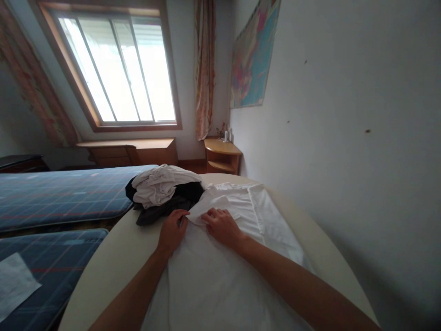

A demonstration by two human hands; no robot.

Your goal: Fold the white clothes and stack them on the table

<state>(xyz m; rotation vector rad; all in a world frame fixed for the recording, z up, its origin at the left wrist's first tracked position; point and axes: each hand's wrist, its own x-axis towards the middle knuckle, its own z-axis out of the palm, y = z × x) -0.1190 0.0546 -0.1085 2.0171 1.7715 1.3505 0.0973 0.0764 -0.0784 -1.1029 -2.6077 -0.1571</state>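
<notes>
A white garment (pixel 220 280) lies spread over the round cream table (pixel 99 271), its far part folded and wrinkled. At its left edge my left hand (pixel 173 231) pinches the cloth between thumb and fingers. My right hand (pixel 222 225) rests just to the right, fingers bent and closed on a raised fold of the same fabric. Part of the garment is hidden under my forearms. Beyond my left hand sits a heap of crumpled clothes, with a white piece (pixel 156 184) on top of dark ones (pixel 172 207).
Two blue plaid mattresses (pixel 69 193) stand left of the table, with a white sheet (pixel 17 280) on the nearer one. A bare wall (pixel 344 161) runs close along the right. Farther back are a low wooden desk (pixel 155 146) and a corner shelf (pixel 222 147).
</notes>
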